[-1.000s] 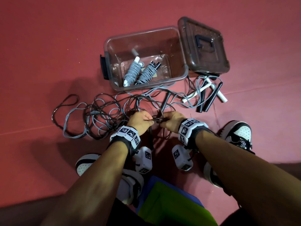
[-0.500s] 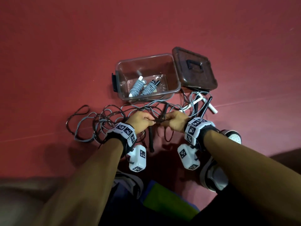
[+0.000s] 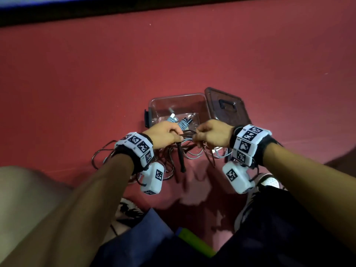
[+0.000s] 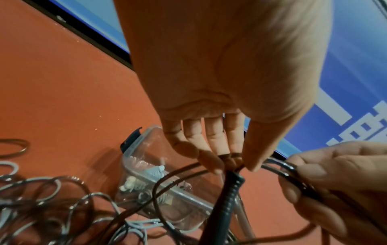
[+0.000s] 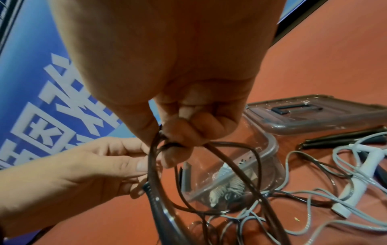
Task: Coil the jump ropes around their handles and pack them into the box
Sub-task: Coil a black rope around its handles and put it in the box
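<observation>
Two hands meet above the red floor (image 3: 77, 93), each pinching the same dark rope (image 5: 234, 159). The left hand (image 3: 163, 134) nips the rope between thumb and fingertips right where it joins a black handle (image 3: 181, 157), which hangs straight down below the fingers. The right hand (image 3: 212, 134) has thumb and curled fingers closed on loops of that rope, just beside the left. Behind the hands sits the clear box (image 3: 154, 105), open, with two coiled grey ropes (image 3: 182, 123) lying inside (side by side). Its brown lid (image 3: 227, 106) lies flat against the box's right side. More loose rope, grey and dark, lies tangled (image 4: 41, 199) on the floor in front of the box, along with a white handle (image 5: 356, 179) and further black handles (image 5: 343, 137) to the right.
</observation>
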`<state>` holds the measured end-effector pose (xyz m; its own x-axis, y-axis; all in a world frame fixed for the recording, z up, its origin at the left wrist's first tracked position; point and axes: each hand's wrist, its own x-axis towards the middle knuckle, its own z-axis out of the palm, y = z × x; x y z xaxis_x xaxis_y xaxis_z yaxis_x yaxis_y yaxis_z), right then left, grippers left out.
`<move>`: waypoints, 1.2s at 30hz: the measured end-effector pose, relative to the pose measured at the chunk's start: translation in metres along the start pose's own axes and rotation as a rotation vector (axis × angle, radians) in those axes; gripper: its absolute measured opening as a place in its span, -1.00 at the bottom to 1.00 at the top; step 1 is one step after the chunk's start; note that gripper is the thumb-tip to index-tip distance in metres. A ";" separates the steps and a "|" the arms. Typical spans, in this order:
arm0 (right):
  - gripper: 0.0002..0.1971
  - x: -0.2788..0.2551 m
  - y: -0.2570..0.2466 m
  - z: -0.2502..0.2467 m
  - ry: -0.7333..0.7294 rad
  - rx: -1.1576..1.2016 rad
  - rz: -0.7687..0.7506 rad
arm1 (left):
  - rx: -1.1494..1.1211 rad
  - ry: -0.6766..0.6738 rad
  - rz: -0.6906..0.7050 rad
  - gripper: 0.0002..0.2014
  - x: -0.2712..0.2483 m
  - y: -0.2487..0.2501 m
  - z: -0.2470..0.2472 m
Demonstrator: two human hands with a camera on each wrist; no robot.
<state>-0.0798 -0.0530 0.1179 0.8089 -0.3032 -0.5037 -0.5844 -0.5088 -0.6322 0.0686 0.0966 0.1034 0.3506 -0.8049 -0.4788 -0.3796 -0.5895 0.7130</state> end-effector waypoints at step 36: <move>-0.78 0.011 0.005 -0.006 0.316 -0.003 -0.087 | -0.037 0.251 0.057 -0.80 0.002 0.016 -0.028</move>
<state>-0.0733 -0.0641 0.1124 0.8359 -0.4934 -0.2404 -0.5127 -0.5455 -0.6630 0.0872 0.0875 0.1282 0.5327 -0.7921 -0.2982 -0.3751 -0.5367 0.7558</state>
